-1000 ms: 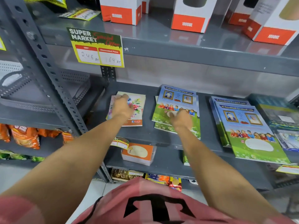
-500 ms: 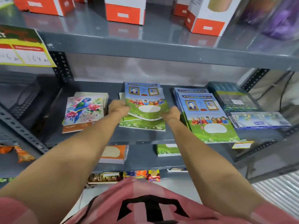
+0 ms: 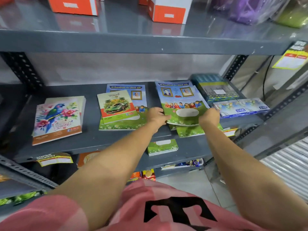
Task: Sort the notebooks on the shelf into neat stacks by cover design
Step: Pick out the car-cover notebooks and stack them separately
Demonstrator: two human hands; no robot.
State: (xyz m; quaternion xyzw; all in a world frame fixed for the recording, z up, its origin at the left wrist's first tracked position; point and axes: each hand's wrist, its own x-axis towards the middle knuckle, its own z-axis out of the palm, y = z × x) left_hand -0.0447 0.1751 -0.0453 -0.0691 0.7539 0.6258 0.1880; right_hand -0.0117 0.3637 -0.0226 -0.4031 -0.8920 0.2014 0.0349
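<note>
On the grey shelf (image 3: 93, 139) three groups of notebooks lie flat. A parrot-and-flowers notebook stack (image 3: 57, 120) is at the left. In the middle a green-car notebook (image 3: 117, 105) rests on a blue-and-green children-cover notebook (image 3: 133, 124). At the right, my left hand (image 3: 157, 115) and my right hand (image 3: 209, 116) grip the two lower corners of a children-cover notebook (image 3: 180, 100), held on top of the right stack (image 3: 188, 131) of the same design.
Dark boxed packs (image 3: 215, 88) and a flat blue pack (image 3: 241, 107) lie right of the notebooks. Orange-and-white boxes (image 3: 168, 10) stand on the shelf above. More notebooks (image 3: 162, 146) sit on the shelf below. Perforated uprights (image 3: 21, 70) flank the bay.
Both hands carried the children-cover notebook from the middle stack to the right stack. That uncovered the green-car notebook in the middle. The view shifted right.
</note>
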